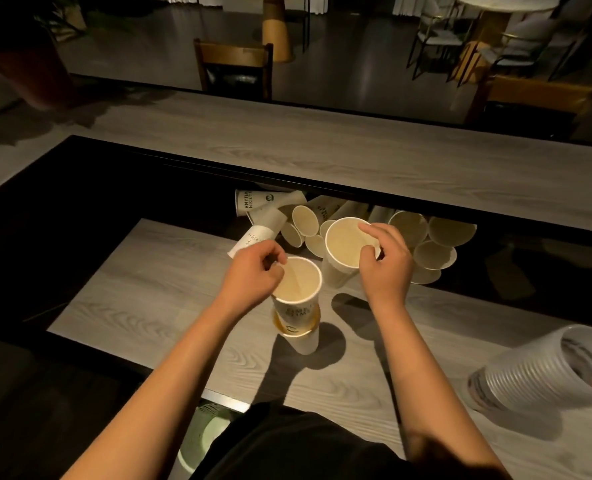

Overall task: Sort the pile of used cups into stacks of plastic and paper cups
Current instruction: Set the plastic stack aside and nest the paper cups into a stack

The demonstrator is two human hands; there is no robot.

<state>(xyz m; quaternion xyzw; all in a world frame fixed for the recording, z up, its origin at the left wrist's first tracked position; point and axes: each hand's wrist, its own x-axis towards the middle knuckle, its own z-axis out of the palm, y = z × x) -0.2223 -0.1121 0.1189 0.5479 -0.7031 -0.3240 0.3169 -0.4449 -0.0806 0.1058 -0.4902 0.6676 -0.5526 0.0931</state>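
Note:
A stack of white paper cups (299,313) stands upright in the middle of the table. My left hand (253,271) pinches the left rim of its top cup. My right hand (384,265) pinches the right rim of a single paper cup (343,244), held tilted just right of the stack. Behind them a pile of paper cups (436,233) lies on its sides under the raised counter. A nested stack of clear plastic cups (536,368) lies on its side at the right front.
The grey wooden table (156,282) sits below a raised counter (322,150) with a dark front edge. Chairs and round tables stand in the room beyond. A green object (204,434) shows below the table's front edge.

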